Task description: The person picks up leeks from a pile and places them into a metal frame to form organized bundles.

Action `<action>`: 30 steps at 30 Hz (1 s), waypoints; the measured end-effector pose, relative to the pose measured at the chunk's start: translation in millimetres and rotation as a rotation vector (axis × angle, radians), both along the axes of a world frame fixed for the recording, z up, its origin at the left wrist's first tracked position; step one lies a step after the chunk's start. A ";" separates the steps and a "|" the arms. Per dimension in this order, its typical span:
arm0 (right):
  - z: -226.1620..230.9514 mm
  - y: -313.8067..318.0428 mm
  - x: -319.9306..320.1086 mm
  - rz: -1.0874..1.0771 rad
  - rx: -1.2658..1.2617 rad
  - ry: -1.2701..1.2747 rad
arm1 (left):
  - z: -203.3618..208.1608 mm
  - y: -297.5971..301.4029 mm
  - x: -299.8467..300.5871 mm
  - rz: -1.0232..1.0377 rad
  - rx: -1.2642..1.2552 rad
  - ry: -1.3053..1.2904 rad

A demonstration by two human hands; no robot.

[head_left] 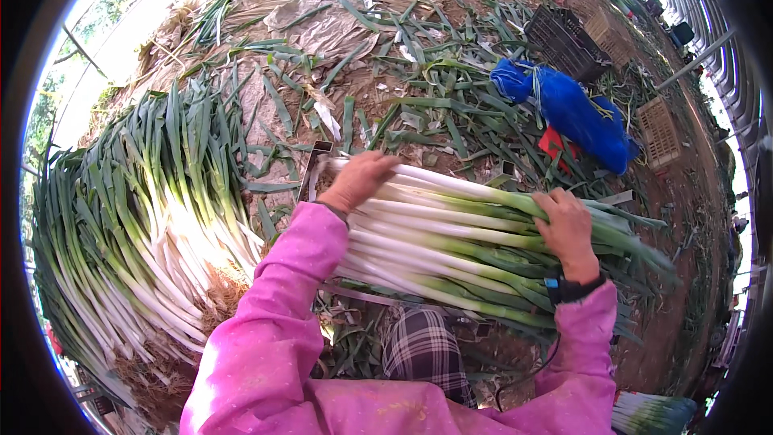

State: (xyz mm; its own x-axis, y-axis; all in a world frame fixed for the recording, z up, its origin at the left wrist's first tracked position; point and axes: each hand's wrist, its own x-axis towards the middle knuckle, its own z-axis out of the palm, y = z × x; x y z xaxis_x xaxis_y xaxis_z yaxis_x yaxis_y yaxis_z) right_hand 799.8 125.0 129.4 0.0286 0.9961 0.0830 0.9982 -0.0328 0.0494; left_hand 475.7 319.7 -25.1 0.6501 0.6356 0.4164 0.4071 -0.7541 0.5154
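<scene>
In front of me a row of leeks [451, 235] lies side by side on a low metal frame [366, 296], white ends to the left and green leaves to the right. My left hand [360, 179] is closed over the white end of the farthest leek [455, 186]. Around the green part of that same leek, my right hand [567, 228] has its fingers curled. The leaf tips past my right hand are smeared by motion. Both palms are hidden from view.
A big heap of untrimmed leeks [133, 234] with roots spreads at left. Cut leaves [443, 105] litter the ground beyond the frame. Farther right are a blue sack [576, 109], a dark crate [566, 42] and a tan crate [659, 132]. Bundled leeks [654, 414] lie at lower right.
</scene>
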 end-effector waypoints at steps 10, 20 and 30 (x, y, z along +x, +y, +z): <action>-86.1 15.2 60.1 -0.094 -0.094 0.042 | -32.2 16.0 -14.7 0.094 -0.081 0.440; -85.8 27.3 58.7 -0.204 -0.253 0.040 | -29.4 17.6 -10.3 0.126 0.016 0.560; -25.3 -60.5 65.1 -0.097 0.526 0.081 | 14.6 -104.7 71.4 -0.193 0.093 0.249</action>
State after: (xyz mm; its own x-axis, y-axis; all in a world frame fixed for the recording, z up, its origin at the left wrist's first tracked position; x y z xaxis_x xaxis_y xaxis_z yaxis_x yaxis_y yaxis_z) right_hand 864.9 64.4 104.1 0.1452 0.8129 0.5639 0.9894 -0.1242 -0.0757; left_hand 547.1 215.0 -10.6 0.8440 0.4573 0.2803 0.3567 -0.8688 0.3435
